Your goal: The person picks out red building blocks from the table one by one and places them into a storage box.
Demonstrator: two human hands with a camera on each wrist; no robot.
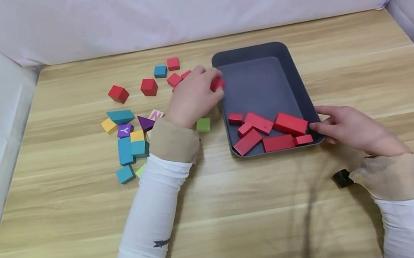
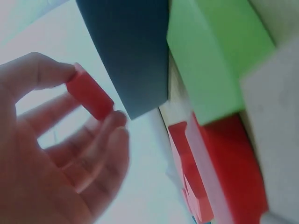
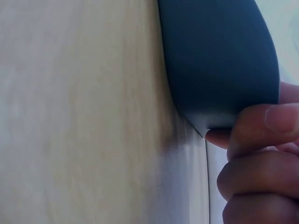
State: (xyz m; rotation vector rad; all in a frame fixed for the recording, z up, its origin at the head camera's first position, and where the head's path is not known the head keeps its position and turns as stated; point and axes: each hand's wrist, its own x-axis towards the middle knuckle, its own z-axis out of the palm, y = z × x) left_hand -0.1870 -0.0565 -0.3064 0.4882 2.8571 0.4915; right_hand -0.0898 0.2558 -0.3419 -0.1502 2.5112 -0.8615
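Note:
My left hand (image 1: 196,97) pinches a small red block (image 2: 91,93) between thumb and fingertips, just at the left rim of the dark grey tray (image 1: 256,83). In the left wrist view the block is raised beside the tray's wall. With thumb and fingers, my right hand (image 1: 356,127) grips the tray's near right corner, the thumb over the rim. Several red blocks (image 1: 290,123) lie inside the tray along its near end. Other red blocks (image 1: 149,87) sit on the table beyond and left of my left hand, some partly hidden by it.
A green block (image 1: 203,125) stands between the left wrist and the tray. Further left is a loose group of blue blocks (image 1: 125,151), yellow, purple and lettered ones, partly covered by the left sleeve. A small black object (image 1: 342,178) shows beside the right cuff.

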